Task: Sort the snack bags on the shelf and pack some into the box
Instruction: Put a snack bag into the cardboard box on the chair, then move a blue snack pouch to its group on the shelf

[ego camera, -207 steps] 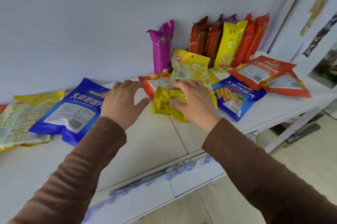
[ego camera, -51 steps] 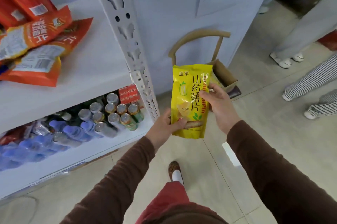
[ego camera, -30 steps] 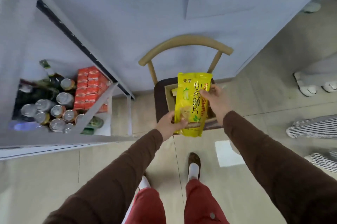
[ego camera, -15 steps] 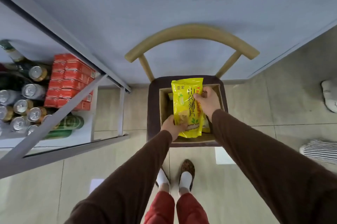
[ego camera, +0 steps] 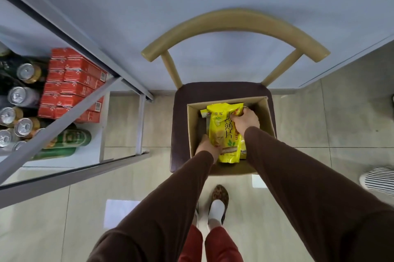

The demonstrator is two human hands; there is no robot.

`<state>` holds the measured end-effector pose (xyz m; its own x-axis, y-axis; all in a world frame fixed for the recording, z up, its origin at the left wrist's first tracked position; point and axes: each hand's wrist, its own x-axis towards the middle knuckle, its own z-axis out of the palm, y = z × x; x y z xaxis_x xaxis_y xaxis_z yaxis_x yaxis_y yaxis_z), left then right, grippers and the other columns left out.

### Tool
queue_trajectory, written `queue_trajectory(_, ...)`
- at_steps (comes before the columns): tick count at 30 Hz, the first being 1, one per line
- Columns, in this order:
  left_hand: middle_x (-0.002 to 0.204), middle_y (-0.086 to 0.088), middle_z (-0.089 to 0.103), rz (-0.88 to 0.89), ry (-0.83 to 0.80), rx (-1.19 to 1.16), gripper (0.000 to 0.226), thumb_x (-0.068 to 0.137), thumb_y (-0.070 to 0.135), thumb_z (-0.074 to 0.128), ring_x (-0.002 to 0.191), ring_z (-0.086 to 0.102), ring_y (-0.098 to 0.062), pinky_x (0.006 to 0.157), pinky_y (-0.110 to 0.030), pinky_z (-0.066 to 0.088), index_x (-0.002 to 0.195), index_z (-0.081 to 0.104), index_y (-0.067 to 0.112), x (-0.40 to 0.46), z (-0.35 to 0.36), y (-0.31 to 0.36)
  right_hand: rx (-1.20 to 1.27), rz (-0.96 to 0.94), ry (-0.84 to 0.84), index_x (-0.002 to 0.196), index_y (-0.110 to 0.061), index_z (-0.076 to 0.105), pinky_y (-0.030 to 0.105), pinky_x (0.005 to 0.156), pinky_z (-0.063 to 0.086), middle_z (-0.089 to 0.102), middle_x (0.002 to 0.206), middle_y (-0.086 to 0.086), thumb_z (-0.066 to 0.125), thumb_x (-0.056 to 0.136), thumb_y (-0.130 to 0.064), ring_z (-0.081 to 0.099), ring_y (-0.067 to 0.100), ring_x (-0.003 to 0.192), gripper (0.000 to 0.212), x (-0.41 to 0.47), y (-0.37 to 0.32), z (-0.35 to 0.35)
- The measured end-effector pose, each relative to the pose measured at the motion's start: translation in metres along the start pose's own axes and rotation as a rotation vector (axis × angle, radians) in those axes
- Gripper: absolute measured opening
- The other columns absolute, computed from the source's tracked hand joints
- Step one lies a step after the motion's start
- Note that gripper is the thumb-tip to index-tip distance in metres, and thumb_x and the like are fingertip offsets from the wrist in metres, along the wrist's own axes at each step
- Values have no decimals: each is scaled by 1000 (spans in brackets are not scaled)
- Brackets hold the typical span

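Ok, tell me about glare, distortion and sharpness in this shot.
Head view: wide-angle bend bows the shelf frame and the chair back; bright window glare on floor tiles; the yellow snack bag print is sharp, held by left hand and right hand.

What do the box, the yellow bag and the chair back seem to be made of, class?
Box: cardboard, by its matt brown walls and raw flap edges.
Yellow bag: probably plastic film, glossy, printed and crinkled, held by both hands.
Chair back: a smooth tan curved bar, wood or painted metal; the look leaves it open.
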<state>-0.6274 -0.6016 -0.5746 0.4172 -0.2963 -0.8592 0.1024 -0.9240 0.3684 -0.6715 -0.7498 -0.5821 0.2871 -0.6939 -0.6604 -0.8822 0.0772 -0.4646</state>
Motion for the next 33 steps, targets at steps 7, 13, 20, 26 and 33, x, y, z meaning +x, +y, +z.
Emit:
queue_trajectory(7,141,-15,53,100,39,9,72,92,30,67,127,53,-33,105,-37,44,150,28,10,-44,-21,-8,-57,-18,-37,128,-8,51,41,95,49,66,124,13,71,90,-34,63,33,113,51,-47,-3,-34)
queue_trajectory(13,132,-14,59,274,129,132,51,92,24,67,118,58,-30,102,-42,47,138,49,12,-121,-89,-19,-311,-324,-36,131,-12,55,39,100,47,61,131,12,64,93,-33,58,30,118,45,-132,-35,-75)
queue_trajectory(20,143,-9,53,453,342,580,47,96,25,55,128,51,-30,105,-35,37,142,48,17,-249,-196,-54,-682,-674,-16,130,-24,57,43,95,45,58,134,4,59,95,-39,49,31,126,38,-277,-99,-92)
queue_trajectory(26,141,-5,53,478,486,611,50,94,38,56,128,51,-28,102,-42,45,142,47,25,-358,-250,-146,-765,-890,10,129,-26,58,43,99,44,61,129,2,60,93,-47,50,30,121,41,-412,-136,-42)
queue_trajectory(33,127,4,61,466,678,496,43,90,46,60,117,58,-23,96,-43,49,131,55,32,-460,-326,-313,-798,-1089,25,133,-28,54,41,98,40,59,132,-2,53,97,-52,50,25,124,43,-572,-170,52)
